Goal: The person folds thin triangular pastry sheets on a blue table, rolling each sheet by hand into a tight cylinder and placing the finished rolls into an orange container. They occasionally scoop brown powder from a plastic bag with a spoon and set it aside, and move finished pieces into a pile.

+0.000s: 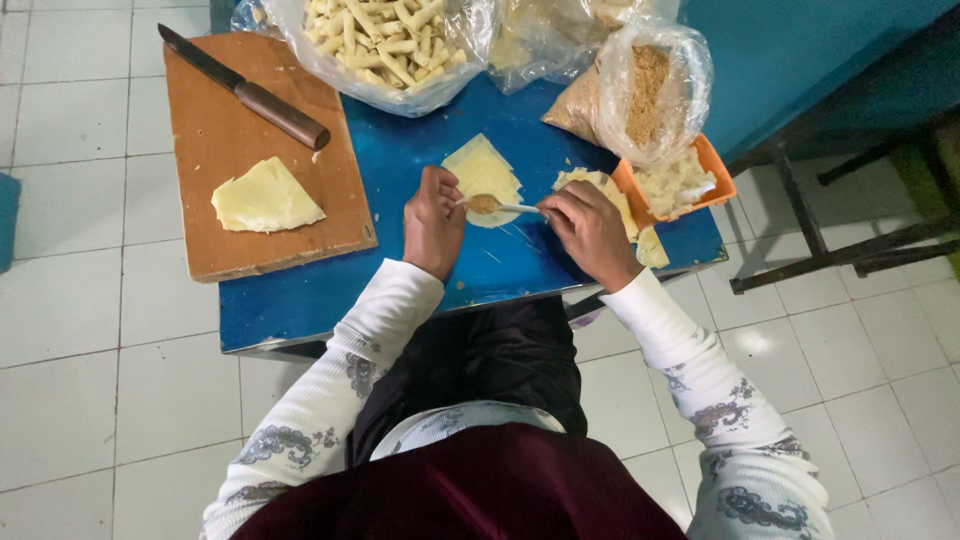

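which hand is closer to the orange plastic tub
Right. The right hand sits just beside the orange plastic tub, holding a white spoon; the left hand is farther away, across the pale dough sheet.

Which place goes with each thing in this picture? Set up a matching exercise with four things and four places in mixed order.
Things:
1. knife
2. spoon
3. orange tray
4. bag of rolled sticks

Places:
A. in the right hand
B. at the far edge of the blue table
C. on the wooden board
D. at the table's right end, under a bag of brown crumbs

Pairs: 1-C, 2-A, 3-D, 4-B
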`<state>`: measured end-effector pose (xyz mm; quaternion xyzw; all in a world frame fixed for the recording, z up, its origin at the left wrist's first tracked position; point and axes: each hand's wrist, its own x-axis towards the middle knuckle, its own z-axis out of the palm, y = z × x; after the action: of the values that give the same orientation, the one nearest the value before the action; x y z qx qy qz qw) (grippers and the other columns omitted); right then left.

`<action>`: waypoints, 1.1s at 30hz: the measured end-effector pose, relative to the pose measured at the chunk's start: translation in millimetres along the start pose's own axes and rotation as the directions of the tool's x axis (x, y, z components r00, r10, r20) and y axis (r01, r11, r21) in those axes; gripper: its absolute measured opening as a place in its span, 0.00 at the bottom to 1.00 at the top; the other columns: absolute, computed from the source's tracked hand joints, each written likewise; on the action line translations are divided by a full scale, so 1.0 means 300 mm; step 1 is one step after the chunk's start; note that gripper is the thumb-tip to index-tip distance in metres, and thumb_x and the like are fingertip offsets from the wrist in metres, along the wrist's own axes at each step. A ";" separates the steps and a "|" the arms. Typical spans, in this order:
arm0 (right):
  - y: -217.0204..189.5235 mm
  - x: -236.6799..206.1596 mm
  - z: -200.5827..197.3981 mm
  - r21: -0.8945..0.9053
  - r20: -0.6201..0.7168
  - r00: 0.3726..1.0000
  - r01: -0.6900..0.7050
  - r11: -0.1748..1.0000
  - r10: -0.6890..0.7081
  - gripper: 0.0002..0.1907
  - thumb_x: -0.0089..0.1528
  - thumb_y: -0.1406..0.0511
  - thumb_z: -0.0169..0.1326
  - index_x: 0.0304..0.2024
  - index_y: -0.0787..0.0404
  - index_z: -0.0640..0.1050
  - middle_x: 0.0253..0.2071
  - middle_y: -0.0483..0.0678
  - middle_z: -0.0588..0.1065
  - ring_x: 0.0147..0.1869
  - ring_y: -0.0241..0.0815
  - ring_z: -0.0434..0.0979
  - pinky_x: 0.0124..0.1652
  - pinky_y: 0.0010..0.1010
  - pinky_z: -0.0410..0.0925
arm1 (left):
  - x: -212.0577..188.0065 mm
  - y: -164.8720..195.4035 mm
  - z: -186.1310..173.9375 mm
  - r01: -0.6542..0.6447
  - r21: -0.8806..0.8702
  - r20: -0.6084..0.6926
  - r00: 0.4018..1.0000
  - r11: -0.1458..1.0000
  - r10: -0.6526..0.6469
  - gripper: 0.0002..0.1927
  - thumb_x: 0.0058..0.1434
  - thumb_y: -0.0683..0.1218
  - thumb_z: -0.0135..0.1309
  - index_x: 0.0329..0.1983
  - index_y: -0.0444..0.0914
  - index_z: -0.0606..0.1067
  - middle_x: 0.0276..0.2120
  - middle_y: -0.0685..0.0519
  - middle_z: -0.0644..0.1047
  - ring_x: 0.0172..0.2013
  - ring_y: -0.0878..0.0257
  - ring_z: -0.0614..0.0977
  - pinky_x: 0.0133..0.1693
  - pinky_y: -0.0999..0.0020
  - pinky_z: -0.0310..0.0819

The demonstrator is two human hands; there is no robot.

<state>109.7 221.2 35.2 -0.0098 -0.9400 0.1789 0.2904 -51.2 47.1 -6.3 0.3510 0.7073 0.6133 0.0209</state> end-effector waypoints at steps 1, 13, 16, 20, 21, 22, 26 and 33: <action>0.001 0.003 -0.007 -0.043 -0.015 0.998 0.060 0.997 -0.061 0.05 0.61 0.73 0.59 0.38 0.63 0.78 0.36 0.50 0.73 0.44 0.51 0.75 0.44 0.40 0.69 | 0.004 0.001 0.001 0.004 -0.007 0.001 1.000 1.000 -0.004 0.20 0.56 0.30 0.58 0.49 0.34 0.67 0.34 0.48 0.77 0.32 0.61 0.82 0.34 0.69 0.77; 0.001 -0.053 -0.044 -0.049 -0.082 0.997 -0.021 0.999 0.017 0.03 0.64 0.71 0.60 0.41 0.63 0.79 0.37 0.50 0.73 0.43 0.49 0.75 0.43 0.37 0.68 | 0.026 0.012 0.010 -0.021 -0.050 0.057 0.998 0.999 0.024 0.18 0.57 0.30 0.60 0.47 0.33 0.69 0.34 0.48 0.78 0.32 0.62 0.82 0.35 0.71 0.78; 0.011 -0.072 -0.076 0.181 -0.032 0.920 -0.378 0.908 0.390 0.04 0.65 0.70 0.59 0.42 0.66 0.81 0.35 0.47 0.76 0.31 0.37 0.72 0.32 0.27 0.64 | 0.026 0.011 0.005 -0.046 -0.055 0.087 0.995 0.997 0.051 0.18 0.57 0.30 0.61 0.47 0.33 0.69 0.34 0.47 0.78 0.33 0.62 0.83 0.35 0.71 0.78; 0.061 -0.094 -0.207 0.360 -0.142 0.847 -0.438 0.824 0.512 0.07 0.70 0.69 0.57 0.48 0.68 0.81 0.35 0.44 0.77 0.35 0.26 0.71 0.35 0.20 0.65 | 0.018 0.008 -0.007 -0.096 -0.027 0.143 0.985 0.995 0.099 0.21 0.53 0.31 0.64 0.46 0.34 0.69 0.35 0.46 0.78 0.33 0.60 0.82 0.35 0.69 0.79; 0.081 -0.089 -0.244 0.338 -0.189 0.794 -0.500 0.797 0.578 0.07 0.71 0.68 0.57 0.48 0.67 0.82 0.34 0.44 0.77 0.35 0.26 0.71 0.34 0.20 0.65 | 0.015 0.008 -0.010 -0.101 -0.011 0.155 0.983 0.995 0.101 0.21 0.51 0.32 0.65 0.45 0.34 0.69 0.36 0.46 0.77 0.33 0.58 0.82 0.35 0.69 0.79; 0.104 -0.073 -0.275 0.290 -0.292 0.808 -0.435 0.852 0.512 0.08 0.72 0.69 0.56 0.49 0.68 0.81 0.40 0.45 0.79 0.38 0.27 0.74 0.37 0.20 0.68 | 0.011 0.009 -0.013 -0.126 -0.001 0.175 0.977 0.992 0.124 0.22 0.51 0.32 0.65 0.46 0.34 0.69 0.37 0.45 0.77 0.35 0.57 0.82 0.37 0.67 0.79; 0.172 0.051 -0.312 -0.003 -0.439 0.827 -0.393 0.919 0.352 0.06 0.69 0.72 0.57 0.48 0.67 0.82 0.39 0.50 0.82 0.37 0.37 0.80 0.39 0.29 0.72 | 0.006 0.012 -0.031 -0.183 0.069 0.246 0.956 0.981 0.161 0.24 0.49 0.32 0.64 0.48 0.35 0.69 0.42 0.44 0.77 0.41 0.51 0.81 0.43 0.61 0.77; 0.028 0.065 -0.119 -0.223 -0.362 0.927 -0.194 0.955 0.104 0.09 0.65 0.74 0.57 0.46 0.59 0.82 0.45 0.52 0.74 0.52 0.53 0.73 0.52 0.42 0.67 | 0.002 0.004 -0.026 -0.226 0.172 0.252 0.951 0.959 0.179 0.20 0.56 0.34 0.61 0.49 0.36 0.70 0.44 0.44 0.77 0.45 0.47 0.80 0.45 0.56 0.76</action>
<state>112.4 243.3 70.3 -0.1501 -0.8858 0.0736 0.4328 -54.7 40.8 -2.9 0.4919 0.7178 0.4927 0.0053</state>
